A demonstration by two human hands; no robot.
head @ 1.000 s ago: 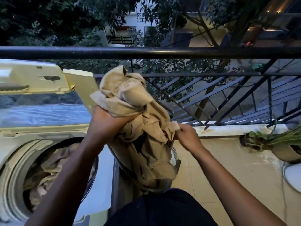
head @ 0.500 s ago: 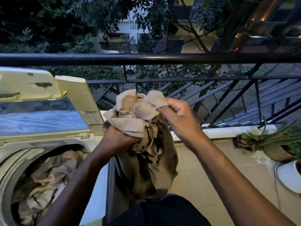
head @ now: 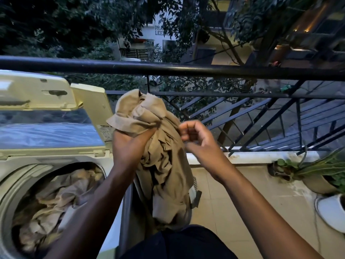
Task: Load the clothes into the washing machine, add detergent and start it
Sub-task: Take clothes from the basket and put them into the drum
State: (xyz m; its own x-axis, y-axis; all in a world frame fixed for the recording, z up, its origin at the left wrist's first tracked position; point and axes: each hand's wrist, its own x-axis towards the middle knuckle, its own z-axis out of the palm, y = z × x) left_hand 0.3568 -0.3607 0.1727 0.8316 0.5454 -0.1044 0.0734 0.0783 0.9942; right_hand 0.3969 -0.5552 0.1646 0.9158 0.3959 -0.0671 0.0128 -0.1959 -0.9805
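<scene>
Clearly the left hand (head: 130, 144) is clenched around a bunched tan garment (head: 160, 157), lifting it high so its tail clears the dark basket (head: 127, 212) below and can swing over to the washing machine (head: 22, 176), whose lid stands raised. The right hand (head: 196, 137) is free of the cloth, fingers loosely curled just beside it (probably ready to gather the hanging folds). More tan laundry (head: 56, 200) already lies in the drum, so loading looks underway; detergent is nowhere visible.

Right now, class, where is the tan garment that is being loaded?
In the head view, the tan garment hangs mid-frame from the left hand, just right of the washing machine, below the railing.
</scene>
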